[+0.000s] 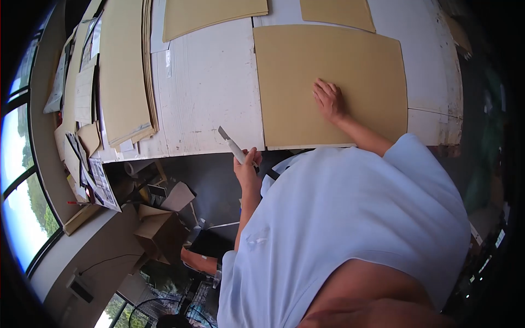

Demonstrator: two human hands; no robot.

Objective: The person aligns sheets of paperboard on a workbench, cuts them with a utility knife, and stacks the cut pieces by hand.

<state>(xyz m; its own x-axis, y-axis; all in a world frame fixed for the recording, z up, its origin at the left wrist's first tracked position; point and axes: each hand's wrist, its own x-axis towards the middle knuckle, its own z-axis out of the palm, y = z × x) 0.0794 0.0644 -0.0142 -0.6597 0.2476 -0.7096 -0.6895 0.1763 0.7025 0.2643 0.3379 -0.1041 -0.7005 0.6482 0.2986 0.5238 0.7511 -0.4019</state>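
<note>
A large sheet of brown cardboard (295,76) lies flat on the white worktop (208,82), near its front edge. My right hand (329,100) rests on this sheet, slightly right of its middle, with the fingers spread a little and nothing in them. At the front edge of the worktop, left of the sheet, my left hand (248,165) is wrapped round a utility knife (235,148). The knife points up and to the left, its blade showing at the tip over the worktop edge.
Tall stacks of brown board (123,71) stand on the left of the worktop. More brown sheets (213,13) lie along the far side. Below the front edge, at lower left, are a cardboard box (158,235) and scraps on the floor.
</note>
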